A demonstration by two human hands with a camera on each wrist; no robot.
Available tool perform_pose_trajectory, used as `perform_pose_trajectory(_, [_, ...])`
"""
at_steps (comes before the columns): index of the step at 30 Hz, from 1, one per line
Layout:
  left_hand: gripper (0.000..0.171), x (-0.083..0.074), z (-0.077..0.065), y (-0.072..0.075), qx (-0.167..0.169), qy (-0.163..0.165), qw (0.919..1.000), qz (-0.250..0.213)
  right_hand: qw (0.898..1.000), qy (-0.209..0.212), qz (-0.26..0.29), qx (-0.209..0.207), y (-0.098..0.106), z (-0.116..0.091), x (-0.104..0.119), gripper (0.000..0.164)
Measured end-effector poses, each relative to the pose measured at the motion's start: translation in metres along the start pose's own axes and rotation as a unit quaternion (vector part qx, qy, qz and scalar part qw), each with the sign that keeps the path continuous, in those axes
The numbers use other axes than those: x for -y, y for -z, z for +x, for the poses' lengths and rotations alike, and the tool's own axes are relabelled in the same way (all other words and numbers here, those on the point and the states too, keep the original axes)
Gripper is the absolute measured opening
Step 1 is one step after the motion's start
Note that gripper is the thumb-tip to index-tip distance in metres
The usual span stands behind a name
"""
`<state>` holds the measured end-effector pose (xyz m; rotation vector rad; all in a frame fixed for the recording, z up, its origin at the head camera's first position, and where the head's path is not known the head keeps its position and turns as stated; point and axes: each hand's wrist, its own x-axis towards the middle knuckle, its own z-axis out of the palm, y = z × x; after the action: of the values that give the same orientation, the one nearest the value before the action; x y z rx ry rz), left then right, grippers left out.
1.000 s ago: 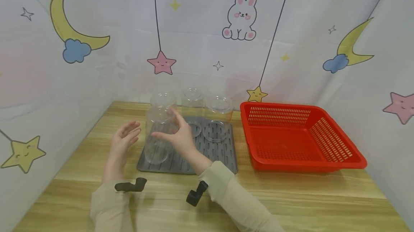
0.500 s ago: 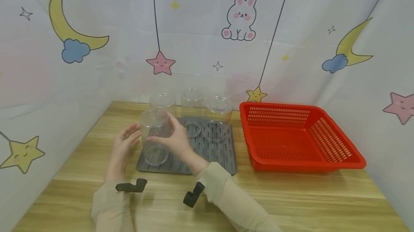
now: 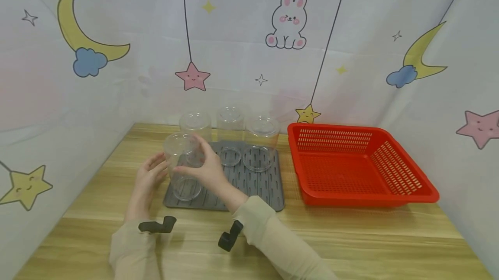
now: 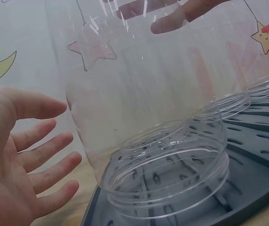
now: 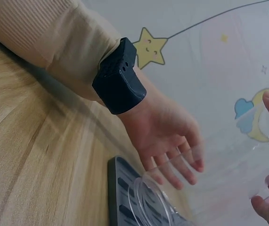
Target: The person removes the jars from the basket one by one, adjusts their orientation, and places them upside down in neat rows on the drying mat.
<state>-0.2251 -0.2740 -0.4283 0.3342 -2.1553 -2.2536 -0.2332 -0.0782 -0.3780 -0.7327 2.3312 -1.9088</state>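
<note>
A clear plastic jar (image 3: 177, 153) stands upside down at the front left of the grey ridged mat (image 3: 253, 189), its threaded rim (image 4: 172, 207) downward. My right hand (image 3: 210, 169) grips the jar's upper part from the right, thumb in front and fingers behind. To the jar's left is my left hand (image 3: 150, 174), fingers spread and slightly bent. In the left wrist view, its thumb and fingertips come right up to the jar's wall. Behind stand three more clear jars, at the left (image 3: 195, 124), middle (image 3: 231, 126) and right (image 3: 261, 137), also rim down.
A red perforated plastic basket (image 3: 351, 198) sits on the wooden table (image 3: 351, 241) to the right of the mat. A white curtain (image 3: 241, 33) printed with stars, moons and a rabbit hangs close behind and at both sides.
My right hand has shifted left and slightly down, and the jar's upper end has moved left with it. My left hand has gone from a gap beside the jar to right against its side.
</note>
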Motion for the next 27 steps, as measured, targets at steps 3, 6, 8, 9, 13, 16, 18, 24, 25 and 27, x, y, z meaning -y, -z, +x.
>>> perform_pose_trajectory(3, [0.073,0.000,0.001,0.000,0.006,0.003,1.0000,0.004,1.000,-0.003,-0.001,0.000,0.000,0.000,0.001,0.088])
perform_pose_trajectory(6, [0.074,0.001,0.002,0.000,0.009,0.005,0.9999,0.002,1.000,-0.004,0.000,0.004,0.001,0.000,0.002,0.089])
perform_pose_trajectory(8, [0.076,0.001,0.003,-0.001,0.012,0.007,0.9999,0.000,1.000,-0.005,-0.005,0.009,0.003,0.000,0.002,0.091])
perform_pose_trajectory(9, [0.077,0.002,0.003,-0.001,0.016,0.006,0.9999,0.000,1.000,-0.004,-0.009,0.012,0.003,0.000,0.002,0.091])
perform_pose_trajectory(13, [0.079,0.002,0.002,-0.001,0.022,0.005,0.9997,0.004,0.999,-0.001,-0.023,0.022,0.006,0.000,0.001,0.092])
perform_pose_trajectory(16, [0.079,0.002,0.002,0.000,0.022,0.003,0.9997,0.005,0.999,-0.004,-0.024,0.026,0.007,0.000,0.001,0.093])
perform_pose_trajectory(18, [0.078,0.000,0.001,0.000,0.022,0.003,0.9997,0.004,0.999,-0.006,-0.023,0.026,0.009,0.000,0.001,0.093])
perform_pose_trajectory(24, [0.077,-0.010,-0.005,0.000,0.021,0.004,0.9996,-0.020,1.000,0.007,-0.017,0.019,0.019,-0.003,0.005,0.093])
perform_pose_trajectory(25, [0.076,-0.013,-0.006,0.001,0.019,0.002,0.9997,-0.015,1.000,0.010,-0.015,0.016,0.022,-0.003,0.006,0.093])
perform_pose_trajectory(27, [0.075,-0.019,-0.008,0.001,0.010,-0.004,0.9999,0.004,1.000,0.014,-0.010,0.013,0.027,-0.005,0.009,0.093])
